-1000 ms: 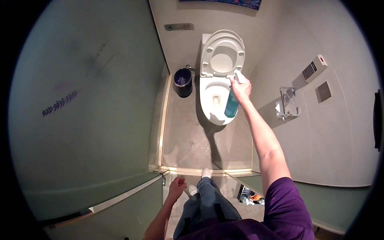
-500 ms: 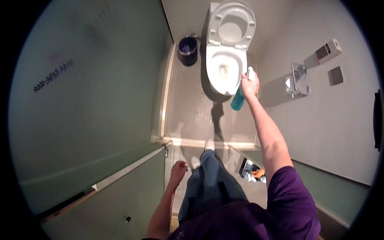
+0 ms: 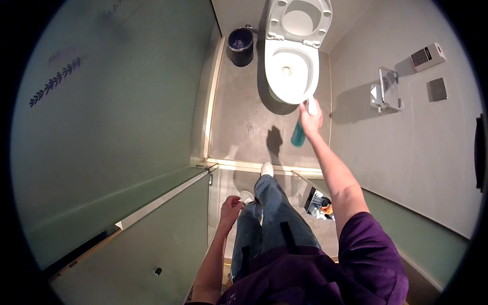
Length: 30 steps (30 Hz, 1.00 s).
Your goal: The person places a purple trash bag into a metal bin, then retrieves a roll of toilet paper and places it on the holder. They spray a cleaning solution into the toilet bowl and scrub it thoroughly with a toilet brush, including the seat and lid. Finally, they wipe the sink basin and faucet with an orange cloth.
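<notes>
My right hand (image 3: 312, 120) is wrapped round the neck of a spray bottle with a white trigger head (image 3: 311, 104) and a blue-green body (image 3: 298, 135). The bottle is tilted, its head close to the front rim of a white toilet bowl (image 3: 273, 84). Both the lid and the seat (image 3: 274, 20) stand raised, and a little water shows in the bowl. Low on the left, beside my leg, my left hand (image 3: 232, 209) hangs with its fingers curled in; nothing shows in it.
A dark bin (image 3: 241, 55) stands left of the toilet. A clear paper holder (image 3: 389, 91) juts from the right wall. A raised pale sill (image 3: 244, 165) crosses the floor by my foot. Behind it on the right sits a box of supplies (image 3: 319, 204). An opened green door (image 3: 152, 239) flanks my left.
My right hand has drawn the spray bottle back toward me, from beside the bowl to in front of its rim. The view has shifted slightly, and my left hand stays low.
</notes>
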Tool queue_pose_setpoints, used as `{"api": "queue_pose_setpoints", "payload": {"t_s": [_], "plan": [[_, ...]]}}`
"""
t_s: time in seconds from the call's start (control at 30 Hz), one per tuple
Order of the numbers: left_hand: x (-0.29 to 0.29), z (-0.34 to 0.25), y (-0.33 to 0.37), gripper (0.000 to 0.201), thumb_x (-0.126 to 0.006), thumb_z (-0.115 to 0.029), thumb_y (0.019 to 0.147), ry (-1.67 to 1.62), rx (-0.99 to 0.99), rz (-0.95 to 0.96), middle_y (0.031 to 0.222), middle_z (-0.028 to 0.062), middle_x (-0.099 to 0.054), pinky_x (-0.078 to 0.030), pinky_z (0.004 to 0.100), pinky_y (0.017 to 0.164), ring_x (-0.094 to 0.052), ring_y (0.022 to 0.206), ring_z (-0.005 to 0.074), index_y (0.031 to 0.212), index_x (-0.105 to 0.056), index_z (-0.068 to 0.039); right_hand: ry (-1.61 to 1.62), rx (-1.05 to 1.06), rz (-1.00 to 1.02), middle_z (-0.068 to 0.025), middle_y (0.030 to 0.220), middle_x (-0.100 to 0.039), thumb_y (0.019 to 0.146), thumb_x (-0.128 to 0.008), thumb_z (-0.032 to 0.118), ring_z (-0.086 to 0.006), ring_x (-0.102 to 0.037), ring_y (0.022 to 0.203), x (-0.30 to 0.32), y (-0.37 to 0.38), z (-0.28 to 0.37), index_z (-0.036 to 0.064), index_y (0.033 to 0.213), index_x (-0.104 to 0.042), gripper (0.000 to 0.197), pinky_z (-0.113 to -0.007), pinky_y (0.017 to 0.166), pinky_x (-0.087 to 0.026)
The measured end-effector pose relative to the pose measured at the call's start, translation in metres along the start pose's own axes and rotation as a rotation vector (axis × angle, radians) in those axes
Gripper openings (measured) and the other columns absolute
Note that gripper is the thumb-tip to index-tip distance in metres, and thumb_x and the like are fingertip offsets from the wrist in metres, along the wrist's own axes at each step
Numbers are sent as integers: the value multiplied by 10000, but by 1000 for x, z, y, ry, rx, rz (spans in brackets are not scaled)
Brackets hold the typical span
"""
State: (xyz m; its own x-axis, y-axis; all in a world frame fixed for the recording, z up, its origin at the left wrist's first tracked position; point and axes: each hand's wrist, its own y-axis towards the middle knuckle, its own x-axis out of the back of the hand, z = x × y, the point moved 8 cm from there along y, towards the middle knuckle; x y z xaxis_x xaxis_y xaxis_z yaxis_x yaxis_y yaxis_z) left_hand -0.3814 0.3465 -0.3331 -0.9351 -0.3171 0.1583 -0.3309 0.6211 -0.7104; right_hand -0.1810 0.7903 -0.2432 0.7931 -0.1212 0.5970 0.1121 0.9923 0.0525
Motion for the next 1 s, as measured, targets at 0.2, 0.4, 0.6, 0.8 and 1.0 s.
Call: {"api": "queue_pose_setpoints", "payload": {"t_s": [0.2,0.4,0.6,0.8,1.0], "plan": [[-17,22,0,235,-648,-90,893,-42,-98,29,933,87,-676,-535,298,724,-679,811,169,1106,-601,-3,-22,9,-122,-152,960,-708,782,-734,370,-337,-676,948,23,50,50,137,1020,-708,334,-438,823,-514],[-29,63,-16,264,-645,-120,901,-39,-154,83,861,66,-660,-494,270,638,-631,715,133,1126,-590,8,-69,-40,-50,-172,994,-702,764,-748,368,-370,-670,968,21,-40,28,117,1008,-693,355,-454,829,-525],[-49,117,-74,257,-614,-70,841,9,-39,240,803,57,-655,-470,247,624,-593,670,121,1087,-585,0,66,250,168,-185,1006,-661,794,-750,230,-377,-645,949,29,-253,-34,44,1056,-633,341,-422,814,-531],[-90,130,-116,224,-611,-67,883,7,174,354,837,72,-654,-501,264,615,-634,711,148,1097,-591,-1,132,-17,328,-188,1053,-644,814,-713,265,-395,-612,982,100,-385,-88,39,1144,-639,406,-456,874,-494],[-174,118,-126,265,-619,-57,882,155,151,431,896,79,-675,-538,254,683,-670,764,143,1137,-572,1,-133,-432,64,-192,1000,-647,830,-681,351,-399,-633,940,230,-475,-201,37,1055,-659,388,-472,820,-507]]}}
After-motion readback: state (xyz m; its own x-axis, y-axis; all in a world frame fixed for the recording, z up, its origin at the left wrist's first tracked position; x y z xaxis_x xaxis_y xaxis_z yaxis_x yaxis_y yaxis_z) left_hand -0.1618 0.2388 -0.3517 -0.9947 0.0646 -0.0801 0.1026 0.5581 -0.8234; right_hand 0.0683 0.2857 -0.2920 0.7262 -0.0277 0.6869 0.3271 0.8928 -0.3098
